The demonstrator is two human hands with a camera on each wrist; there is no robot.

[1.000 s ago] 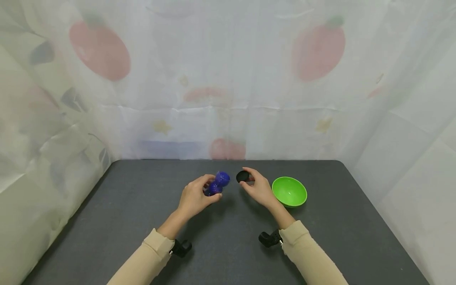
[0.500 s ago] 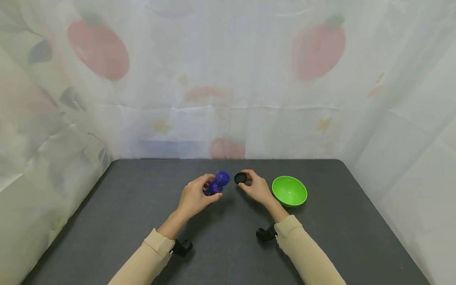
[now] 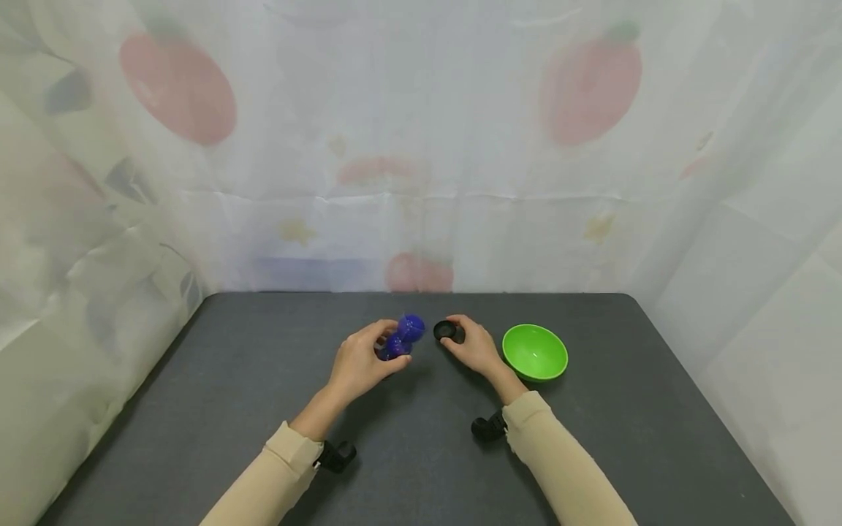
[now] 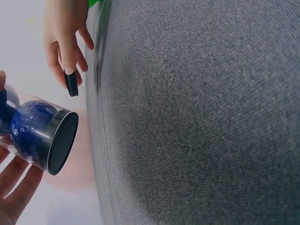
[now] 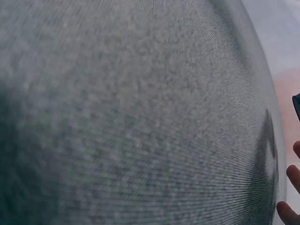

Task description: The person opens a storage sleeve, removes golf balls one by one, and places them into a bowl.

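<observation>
Here your left hand [image 3: 358,361] grips a clear blue hourglass-shaped jar [image 3: 403,337] tilted above the dark table [image 3: 230,380], while your right hand [image 3: 476,349] pinches its black cap [image 3: 445,330] beside it. Only your left wrist view shows the jar's black-rimmed flat end [image 4: 62,143].

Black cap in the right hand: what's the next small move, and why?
Probably lower the black cap onto the table. The right hand pinches it low, just beside the blue bottle, which the left hand holds tilted.
</observation>
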